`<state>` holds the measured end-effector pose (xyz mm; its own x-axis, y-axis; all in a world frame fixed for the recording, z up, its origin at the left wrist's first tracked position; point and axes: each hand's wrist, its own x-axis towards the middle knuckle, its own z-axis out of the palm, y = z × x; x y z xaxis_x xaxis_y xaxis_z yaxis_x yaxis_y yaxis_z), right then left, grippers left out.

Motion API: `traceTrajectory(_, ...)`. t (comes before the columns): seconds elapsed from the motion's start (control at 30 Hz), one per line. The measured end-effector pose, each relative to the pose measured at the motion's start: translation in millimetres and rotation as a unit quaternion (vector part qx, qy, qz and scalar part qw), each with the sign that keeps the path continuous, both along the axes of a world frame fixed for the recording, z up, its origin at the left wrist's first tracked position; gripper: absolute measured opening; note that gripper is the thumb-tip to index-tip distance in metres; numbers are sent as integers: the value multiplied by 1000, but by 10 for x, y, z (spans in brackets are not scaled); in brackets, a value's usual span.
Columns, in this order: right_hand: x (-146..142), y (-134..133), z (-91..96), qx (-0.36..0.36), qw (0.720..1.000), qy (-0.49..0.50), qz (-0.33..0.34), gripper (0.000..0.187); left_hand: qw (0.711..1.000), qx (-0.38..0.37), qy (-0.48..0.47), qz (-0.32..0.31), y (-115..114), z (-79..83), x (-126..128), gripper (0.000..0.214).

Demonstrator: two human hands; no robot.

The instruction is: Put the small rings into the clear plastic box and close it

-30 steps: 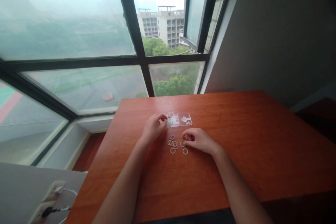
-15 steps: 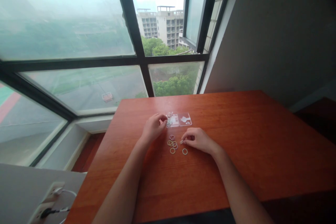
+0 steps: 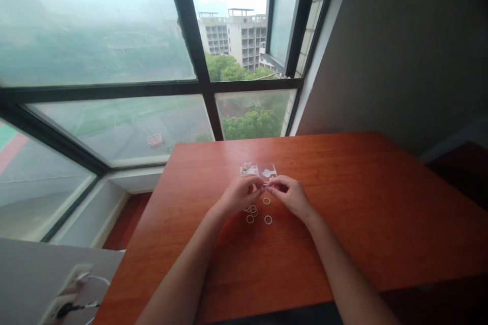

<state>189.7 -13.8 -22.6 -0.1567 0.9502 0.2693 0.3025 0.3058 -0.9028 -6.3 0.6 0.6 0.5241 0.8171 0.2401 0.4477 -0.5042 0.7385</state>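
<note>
My left hand [image 3: 243,194] and my right hand [image 3: 290,195] meet fingertip to fingertip just in front of a clear plastic case. Both are closed in a pinch around something small and shiny between them, too tiny to make out. The case lies open, with small loose pieces in its left half [image 3: 247,168] and a white printed shape on its right half [image 3: 269,169]. Several thin pale rings [image 3: 253,211] lie partly under my left hand. Nearer to me are a ring [image 3: 250,219] and a greenish ring [image 3: 268,220]. Another ring [image 3: 266,201] rests below my fingertips.
The reddish-brown wooden table [image 3: 362,203] stretches far to the right. Behind it stands a large dark-framed window [image 3: 208,84]. At lower left, a wall socket [image 3: 72,284] has plugs and cables in it.
My left hand has left the case and come right and closer to meet my right hand, which moved slightly away from me. A ring now lies where my right fingertips were.
</note>
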Motion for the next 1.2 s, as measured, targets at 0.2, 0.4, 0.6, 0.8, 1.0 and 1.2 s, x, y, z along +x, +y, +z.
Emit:
traceTrajectory(0.2, -11, -12, 7, -10, 1000, -3, -2, 17, 1000, 11, 4, 14, 11, -7, 24, 12)
traceTrajectory(0.4, 18, -31, 42, -55, 997, -35, 38, 16, 996, 51, 29, 70, 59, 32, -140, 10)
traceTrajectory(0.6, 85, -64, 21, -85, 983, -90, 138, 10, 979, 85, 106, 150, 143, 27, -365, 8)
traceTrajectory(0.8, 122, -99, 41, -108, 959, -132, 225, 7, 974, 75, 145, 155, 144, 32, -394, 10)
traceTrajectory(1.0, 147, -102, 74, -111, 951, -181, 222, 13, 972, 61, 151, 172, 148, 20, -403, 13)
traceTrajectory(1.2, 79, -110, 101, -75, 952, -228, 189, 11, 972, 61, 152, 171, 149, 24, -408, 13)
